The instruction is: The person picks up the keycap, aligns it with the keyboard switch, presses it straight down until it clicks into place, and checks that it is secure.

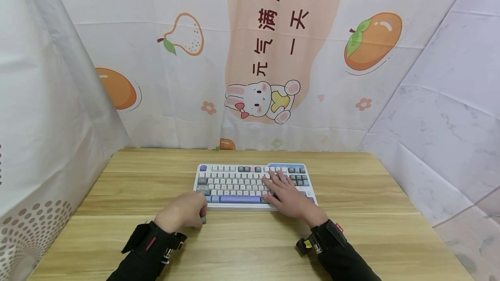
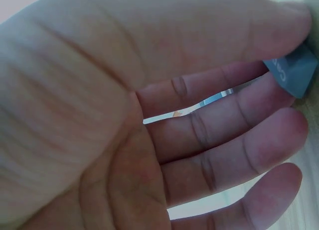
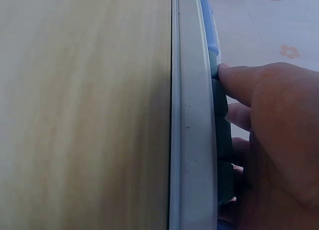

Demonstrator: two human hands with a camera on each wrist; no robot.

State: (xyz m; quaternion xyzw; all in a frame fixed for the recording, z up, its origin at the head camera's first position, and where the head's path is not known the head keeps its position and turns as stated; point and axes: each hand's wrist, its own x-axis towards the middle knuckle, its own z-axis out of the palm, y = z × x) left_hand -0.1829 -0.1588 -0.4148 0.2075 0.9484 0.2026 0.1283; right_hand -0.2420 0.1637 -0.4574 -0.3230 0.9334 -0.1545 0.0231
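Observation:
A white keyboard [image 1: 238,207] with white, grey and blue-purple keys lies on the wooden table. Just off its front left corner, my left hand [image 1: 182,211] pinches a grey-blue keycap [image 2: 295,73] between thumb and index finger. Light letters show on the keycap, partly hidden by the thumb. It appears to be at or near the table surface. My right hand [image 1: 291,199] rests on the keyboard's right part with its fingers spread over the keys. In the right wrist view, the thumb [image 3: 239,83] touches a dark key in the front row.
The wooden table [image 1: 242,246] extends around the keyboard on every side. A white printed curtain [image 1: 187,81] hangs behind the table's far edge. White cloth sheets [image 1: 441,112] stand at the right and left sides. Each wrist wears a black strap.

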